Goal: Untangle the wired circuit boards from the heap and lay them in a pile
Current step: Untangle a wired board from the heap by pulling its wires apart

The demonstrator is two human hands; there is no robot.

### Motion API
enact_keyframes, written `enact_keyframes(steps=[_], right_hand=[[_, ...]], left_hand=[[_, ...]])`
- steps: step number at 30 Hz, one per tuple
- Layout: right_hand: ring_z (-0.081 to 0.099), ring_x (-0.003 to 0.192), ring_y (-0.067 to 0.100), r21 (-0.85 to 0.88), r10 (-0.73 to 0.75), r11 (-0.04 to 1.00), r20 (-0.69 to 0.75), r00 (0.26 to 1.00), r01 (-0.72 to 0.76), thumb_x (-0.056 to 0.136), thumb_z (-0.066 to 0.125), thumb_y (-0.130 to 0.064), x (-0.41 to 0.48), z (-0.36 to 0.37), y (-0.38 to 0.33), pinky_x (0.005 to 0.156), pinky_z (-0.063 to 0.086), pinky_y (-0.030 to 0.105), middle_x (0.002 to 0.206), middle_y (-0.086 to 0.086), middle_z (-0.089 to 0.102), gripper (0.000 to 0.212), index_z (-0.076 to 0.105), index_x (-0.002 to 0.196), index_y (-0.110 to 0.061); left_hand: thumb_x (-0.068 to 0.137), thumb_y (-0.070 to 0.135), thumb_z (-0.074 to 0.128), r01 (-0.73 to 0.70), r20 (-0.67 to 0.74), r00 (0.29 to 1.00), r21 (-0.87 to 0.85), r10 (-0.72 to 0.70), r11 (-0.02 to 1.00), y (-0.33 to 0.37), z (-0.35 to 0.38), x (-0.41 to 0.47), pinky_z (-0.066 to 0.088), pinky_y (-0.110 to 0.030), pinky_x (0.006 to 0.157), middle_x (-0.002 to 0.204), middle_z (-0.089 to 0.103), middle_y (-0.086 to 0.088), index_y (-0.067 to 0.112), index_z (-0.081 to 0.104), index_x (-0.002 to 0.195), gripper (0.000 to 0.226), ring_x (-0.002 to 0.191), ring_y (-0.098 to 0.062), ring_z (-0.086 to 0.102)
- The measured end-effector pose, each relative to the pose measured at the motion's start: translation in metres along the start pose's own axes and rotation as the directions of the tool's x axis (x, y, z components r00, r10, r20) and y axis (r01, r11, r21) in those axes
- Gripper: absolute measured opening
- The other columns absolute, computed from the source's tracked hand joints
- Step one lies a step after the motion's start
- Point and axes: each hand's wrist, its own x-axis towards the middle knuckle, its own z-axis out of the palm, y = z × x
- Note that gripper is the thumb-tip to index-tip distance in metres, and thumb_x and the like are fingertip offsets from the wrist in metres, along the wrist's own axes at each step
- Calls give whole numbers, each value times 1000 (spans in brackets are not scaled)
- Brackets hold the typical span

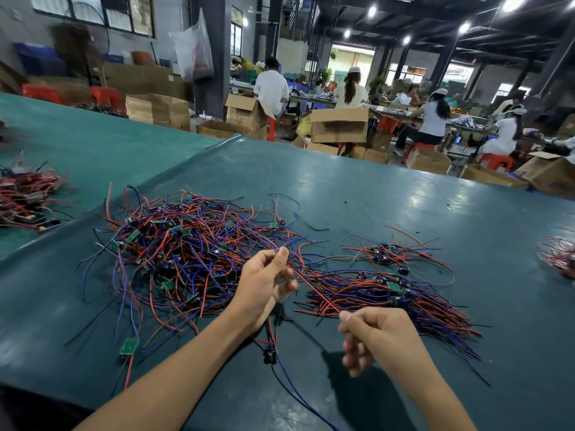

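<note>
A broad bench covered in dark teal sheeting [373, 194] fills the foreground. On its left half sprawls a large tangled heap of red, blue and black wires with small green circuit boards [186, 253]. Right of centre lies a flatter pile of wired boards with their leads running roughly the same way [389, 293], and just behind it sits a smaller loose cluster of wired boards [389, 253].

The left hand [264, 281] is raised at the heap's right edge and pinches wires between thumb and forefinger. The right hand [373, 334], fingers curled, is near the pile's front edge. It pinches the lower end of a thin red wire [311, 287], which runs taut between the two hands.

Below the left wrist hangs a small black component on wires [270, 353]. A single green circuit board [129, 346] lies apart at the heap's near edge.
</note>
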Motion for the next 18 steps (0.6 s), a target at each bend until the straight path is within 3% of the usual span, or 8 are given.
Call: enact_keyframes(steps=[6, 10, 15, 18], right_hand=[[52, 34, 30, 126, -1, 991, -348, 937, 48, 82, 77, -44, -22, -2, 15, 35, 42, 29, 45, 21, 51, 53, 61, 53, -2], [52, 35, 28, 271, 3, 960, -266, 964, 72, 77, 75, -45, -41, 29, 21, 35, 40, 28, 47, 23, 54, 47, 70, 58, -3], [60, 50, 23, 417, 5, 907, -164, 986, 64, 90, 73, -22, -21, 64, 5, 40, 50, 28, 64, 15, 66, 15, 80, 88, -9], [61, 55, 22, 536, 46, 843, -140, 989, 37, 92, 72, -15, -8, 78, -7, 44, 52, 28, 72, 12, 68, 11, 79, 92, -7]], left_hand=[[85, 13, 71, 0, 7, 1000, -114, 0, 993, 19, -2, -8, 55, -28, 57, 77, 65, -5, 14, 59, 85, 12, 78, -19, 72], [82, 11, 71, 32, 90, 996, -82, -24, 996, 22, 3, -14, 54, -24, 56, 83, 72, -11, 20, 71, 76, 11, 86, -20, 75], [77, 14, 81, 39, 180, 983, 26, -43, 999, 16, 6, -21, 51, -24, 54, 77, 67, -7, 21, 70, 76, 13, 78, -16, 70], [78, 13, 78, 17, 186, 982, 65, -29, 998, 16, 5, -25, 51, -24, 56, 76, 64, -7, 20, 70, 76, 10, 73, -15, 65]])
